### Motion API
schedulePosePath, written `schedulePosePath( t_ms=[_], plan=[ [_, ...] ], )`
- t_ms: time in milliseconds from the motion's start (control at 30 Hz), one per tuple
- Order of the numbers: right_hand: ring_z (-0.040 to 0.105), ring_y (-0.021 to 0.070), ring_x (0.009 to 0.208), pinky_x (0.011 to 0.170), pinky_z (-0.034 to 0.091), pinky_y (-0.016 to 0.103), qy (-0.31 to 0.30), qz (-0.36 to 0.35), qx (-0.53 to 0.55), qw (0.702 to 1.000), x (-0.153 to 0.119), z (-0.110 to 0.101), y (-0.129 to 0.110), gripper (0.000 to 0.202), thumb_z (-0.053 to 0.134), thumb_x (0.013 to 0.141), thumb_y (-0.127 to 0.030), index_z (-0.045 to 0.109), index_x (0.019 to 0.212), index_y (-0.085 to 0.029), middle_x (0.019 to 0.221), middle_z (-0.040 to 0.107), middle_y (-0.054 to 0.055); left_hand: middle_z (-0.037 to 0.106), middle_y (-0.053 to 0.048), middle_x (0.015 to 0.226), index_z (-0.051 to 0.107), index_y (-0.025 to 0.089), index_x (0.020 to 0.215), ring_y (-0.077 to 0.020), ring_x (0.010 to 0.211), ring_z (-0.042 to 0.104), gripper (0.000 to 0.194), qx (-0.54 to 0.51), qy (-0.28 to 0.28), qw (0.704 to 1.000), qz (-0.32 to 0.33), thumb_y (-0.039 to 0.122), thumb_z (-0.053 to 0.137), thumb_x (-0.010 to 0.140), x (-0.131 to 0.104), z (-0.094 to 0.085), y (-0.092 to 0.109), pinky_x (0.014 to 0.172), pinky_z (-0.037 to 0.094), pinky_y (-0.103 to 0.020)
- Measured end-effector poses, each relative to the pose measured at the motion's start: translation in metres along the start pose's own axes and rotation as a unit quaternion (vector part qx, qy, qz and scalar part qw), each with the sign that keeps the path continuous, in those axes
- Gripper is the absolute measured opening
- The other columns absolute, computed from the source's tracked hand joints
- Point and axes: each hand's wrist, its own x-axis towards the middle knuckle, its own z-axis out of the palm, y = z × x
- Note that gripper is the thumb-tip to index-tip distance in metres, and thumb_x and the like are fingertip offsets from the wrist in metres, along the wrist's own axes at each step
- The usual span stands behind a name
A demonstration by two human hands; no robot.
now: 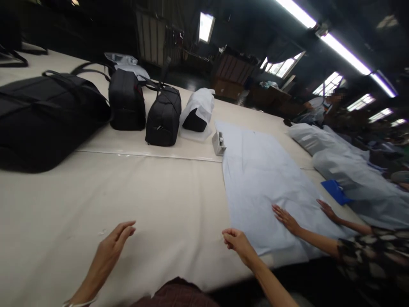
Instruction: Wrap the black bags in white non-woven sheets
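My left hand (114, 241) hovers over the cream table (153, 192), fingers loosely stretched and holding nothing. My right hand (239, 244) is closed in a pinch near the left edge of a large pale plastic bag (255, 170) lying flat. A tiny pale speck shows at its fingertips, too small to name. On that same plastic bag a co-worker's two hands rest flat, one (287, 219) in the middle and the other (329, 211) farther right.
Black bags, a large duffel (47, 119) and two smaller ones (127, 102) (164, 117), stand along the left and back. Nearby are a plastic-wrapped bag (198, 115) and a small box (219, 143). Wrapped bundles (348, 166) and a blue item (335, 192) lie right.
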Motion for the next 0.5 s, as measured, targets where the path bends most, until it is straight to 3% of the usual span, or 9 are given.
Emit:
schedulePosePath(
  t_ms=[100,267,367,500],
  plan=[
    [0.060,0.0131,0.065,0.060,0.046,0.025,0.027,0.045,0.142,0.988,-0.018,0.002,-0.012,0.043,0.079,0.065,-0.051,0.067,0.088,-0.018,0.074,0.064,0.001,0.077,-0.003,0.091,0.067,0.021,0.104,-0.0226,0.092,0.074,0.046,-0.023,-0.083,0.995,0.051,0.059,0.049,0.084,0.026,0.031,0.037,0.086,0.057,-0.031],
    [0.058,0.0106,0.066,0.058,0.044,0.021,0.039,0.055,0.274,0.959,-0.030,0.028,-0.044,0.053,0.091,0.056,-0.054,0.065,0.083,-0.017,0.075,0.062,0.000,0.074,-0.004,0.105,0.067,0.022,0.110,-0.0168,0.095,0.070,0.036,0.053,-0.213,0.947,0.236,0.042,0.039,0.099,0.029,0.091,0.087,0.086,0.055,-0.026],
    [0.055,0.0103,0.063,0.054,0.042,0.021,0.040,0.040,0.291,0.955,-0.026,0.041,-0.064,0.053,0.093,0.055,-0.054,0.062,0.077,-0.017,0.072,0.060,-0.001,0.069,-0.008,0.124,0.067,0.022,0.118,-0.0221,0.118,0.063,0.030,0.132,-0.210,0.915,0.319,0.029,0.047,0.097,0.038,0.126,0.092,0.105,0.048,-0.038],
    [0.052,0.0089,0.057,0.050,0.037,0.020,0.063,0.000,0.259,0.964,0.003,0.040,-0.097,0.058,0.091,0.052,-0.060,0.058,0.072,-0.017,0.066,0.056,-0.003,0.050,-0.017,0.149,0.062,0.017,0.131,-0.0374,0.142,0.042,0.044,0.196,-0.115,0.919,0.321,0.018,0.055,0.088,0.077,0.163,0.076,0.115,0.033,-0.062]
  ],
)
